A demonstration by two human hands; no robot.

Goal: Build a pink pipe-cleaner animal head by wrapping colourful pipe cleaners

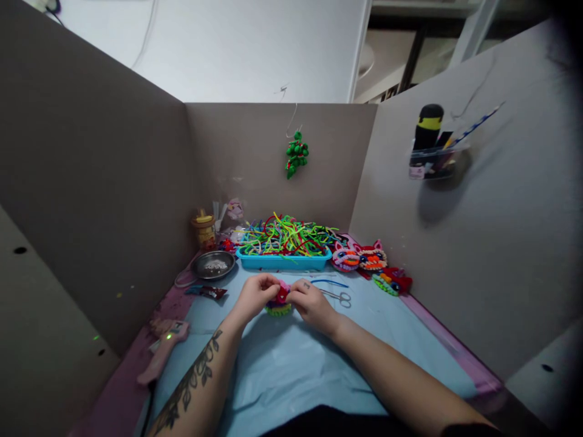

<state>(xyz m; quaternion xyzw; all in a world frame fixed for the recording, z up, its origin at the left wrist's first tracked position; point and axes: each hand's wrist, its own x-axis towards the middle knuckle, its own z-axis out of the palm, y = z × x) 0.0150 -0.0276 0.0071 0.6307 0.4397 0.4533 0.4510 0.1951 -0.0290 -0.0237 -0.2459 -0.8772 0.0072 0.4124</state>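
My left hand (255, 295) and my right hand (310, 301) meet over a small pipe-cleaner craft piece (279, 302), pink and red on top with a green rim below. Both hands pinch it with curled fingers, just above the light blue mat (282, 364). A blue pipe cleaner (328, 282) and small scissors (339, 297) lie just beyond my right hand.
A blue tray (283, 260) heaped with coloured pipe cleaners stands at the back. Finished animal-face pieces (359, 257) lie at the right. A metal dish (212, 264), a jar (204, 229) and a pink glue gun (164, 349) are at the left. Grey partition walls enclose the desk.
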